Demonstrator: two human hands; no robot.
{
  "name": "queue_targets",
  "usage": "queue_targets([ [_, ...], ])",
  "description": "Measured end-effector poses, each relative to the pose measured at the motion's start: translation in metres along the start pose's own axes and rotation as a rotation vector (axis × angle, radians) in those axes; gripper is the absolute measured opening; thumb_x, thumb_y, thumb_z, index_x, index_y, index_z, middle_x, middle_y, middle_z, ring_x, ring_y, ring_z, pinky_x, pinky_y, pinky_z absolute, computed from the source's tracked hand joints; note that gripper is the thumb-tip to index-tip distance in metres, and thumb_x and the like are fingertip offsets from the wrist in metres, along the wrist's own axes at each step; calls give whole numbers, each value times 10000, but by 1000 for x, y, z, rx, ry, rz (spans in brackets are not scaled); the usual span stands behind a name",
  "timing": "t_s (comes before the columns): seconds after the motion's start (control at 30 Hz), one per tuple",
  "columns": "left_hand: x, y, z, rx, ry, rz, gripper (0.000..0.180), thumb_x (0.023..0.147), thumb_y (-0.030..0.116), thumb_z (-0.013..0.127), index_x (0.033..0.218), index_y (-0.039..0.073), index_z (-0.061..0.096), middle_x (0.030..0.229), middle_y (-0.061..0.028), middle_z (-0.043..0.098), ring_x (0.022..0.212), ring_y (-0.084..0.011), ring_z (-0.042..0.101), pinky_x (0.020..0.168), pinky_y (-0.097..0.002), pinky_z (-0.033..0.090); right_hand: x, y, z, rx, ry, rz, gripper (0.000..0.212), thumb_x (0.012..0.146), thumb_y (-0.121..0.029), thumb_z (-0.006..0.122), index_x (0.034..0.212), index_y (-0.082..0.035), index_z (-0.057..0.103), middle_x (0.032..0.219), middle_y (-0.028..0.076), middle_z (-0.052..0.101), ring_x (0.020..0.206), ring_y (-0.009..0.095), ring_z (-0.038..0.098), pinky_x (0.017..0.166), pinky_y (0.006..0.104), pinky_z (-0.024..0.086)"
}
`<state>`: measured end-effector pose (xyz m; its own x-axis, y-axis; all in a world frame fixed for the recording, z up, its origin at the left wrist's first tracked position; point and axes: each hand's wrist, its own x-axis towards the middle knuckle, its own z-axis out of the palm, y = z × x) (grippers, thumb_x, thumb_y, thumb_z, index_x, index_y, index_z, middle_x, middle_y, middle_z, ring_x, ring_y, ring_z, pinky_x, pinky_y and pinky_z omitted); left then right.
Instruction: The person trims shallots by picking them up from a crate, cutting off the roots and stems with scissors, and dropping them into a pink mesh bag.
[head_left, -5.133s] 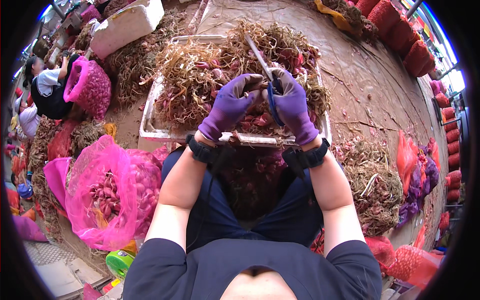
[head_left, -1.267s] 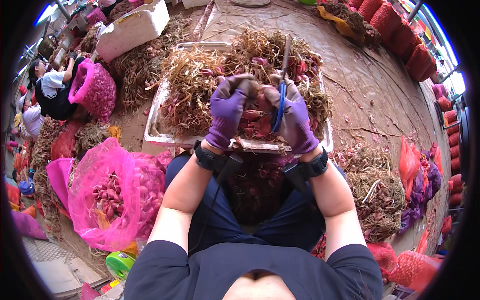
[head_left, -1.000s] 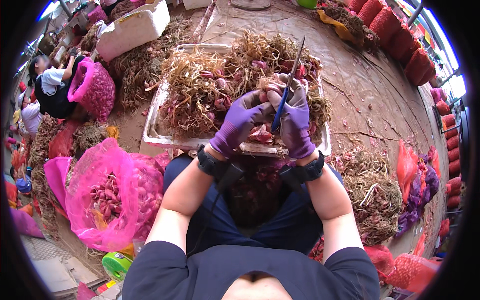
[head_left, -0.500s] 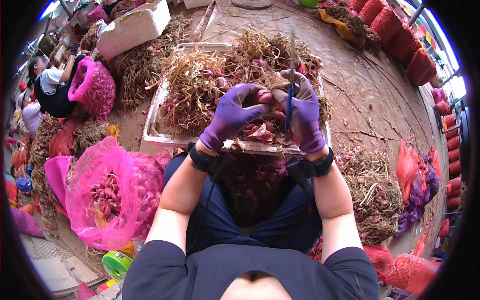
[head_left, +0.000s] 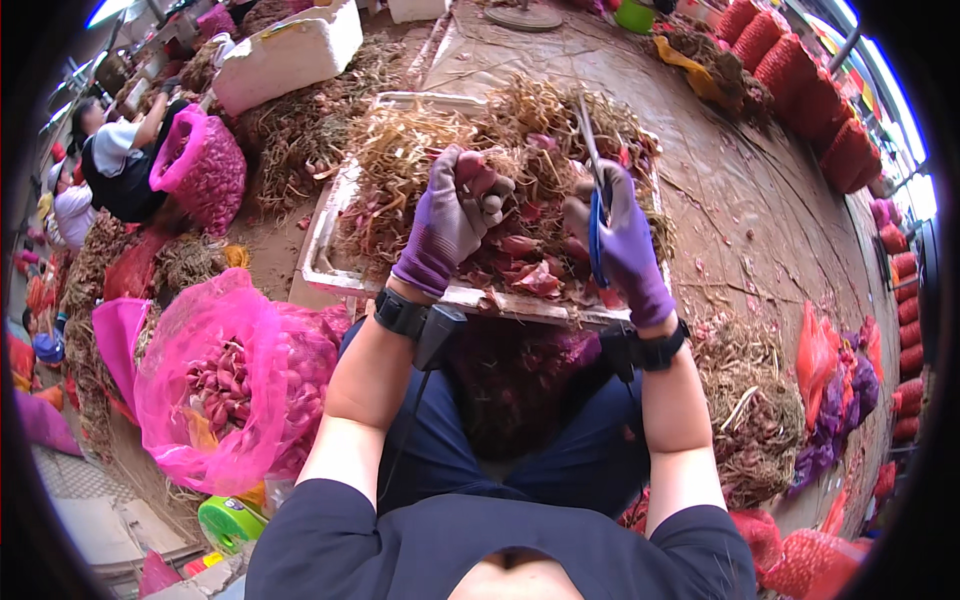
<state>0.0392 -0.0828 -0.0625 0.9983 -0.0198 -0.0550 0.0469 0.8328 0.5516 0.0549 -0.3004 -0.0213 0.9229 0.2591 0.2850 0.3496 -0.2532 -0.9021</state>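
Note:
My left hand [head_left: 455, 222], in a purple glove, is closed around a red shallot [head_left: 472, 170] above the white tray [head_left: 330, 225]. In a matching purple glove, my right hand [head_left: 620, 235] grips blue-handled scissors [head_left: 594, 195] with the blades pointing up and away. Both hands hover over the tray, which is heaped with dry roots and stalks [head_left: 500, 130] and red shallot skins [head_left: 525, 262]. A dark mesh of shallots [head_left: 520, 375] lies in my lap under the tray's near edge.
A pink mesh sack of trimmed shallots [head_left: 235, 375] stands at my left. A person [head_left: 115, 165] sits at the far left beside another pink sack [head_left: 205, 170] and a white foam box [head_left: 285, 50]. Root piles [head_left: 750, 420] and red filled sacks [head_left: 810, 90] lie to the right.
My hands have drawn apart. The left hand lifted a shallot up clear of the pile, and the right hand with the scissors shifted right, blades now upright.

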Motion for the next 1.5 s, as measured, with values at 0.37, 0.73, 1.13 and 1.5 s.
queue_targets([
  [0.37,-16,13,19,412,155,310,527,962,525,447,1222,74,526,822,-44,645,602,-92,566,499,-239,448,-15,-25,9,-122,-504,202,553,804,-383,740,1188,-32,549,796,31,618,751,95,575,698,298,467],
  [0.73,-12,6,23,365,241,338,486,980,482,433,1208,62,522,722,16,490,563,-66,458,466,-203,383,-15,-23,7,-149,-528,165,525,775,-406,737,1101,-17,606,771,35,606,735,117,570,689,293,460],
  [1.13,-15,-9,31,423,63,236,525,983,468,411,1309,65,495,767,9,558,537,-47,459,427,-198,349,-18,-12,19,-23,-434,164,507,773,-397,744,1097,-32,606,786,61,613,749,132,579,713,303,467],
  [1.5,-17,-11,27,391,-33,68,535,971,454,480,1320,48,469,882,-25,601,698,-71,562,499,-196,393,-18,-15,26,173,-228,290,270,866,-278,692,960,-43,597,669,-25,548,570,38,481,522,216,399],
])
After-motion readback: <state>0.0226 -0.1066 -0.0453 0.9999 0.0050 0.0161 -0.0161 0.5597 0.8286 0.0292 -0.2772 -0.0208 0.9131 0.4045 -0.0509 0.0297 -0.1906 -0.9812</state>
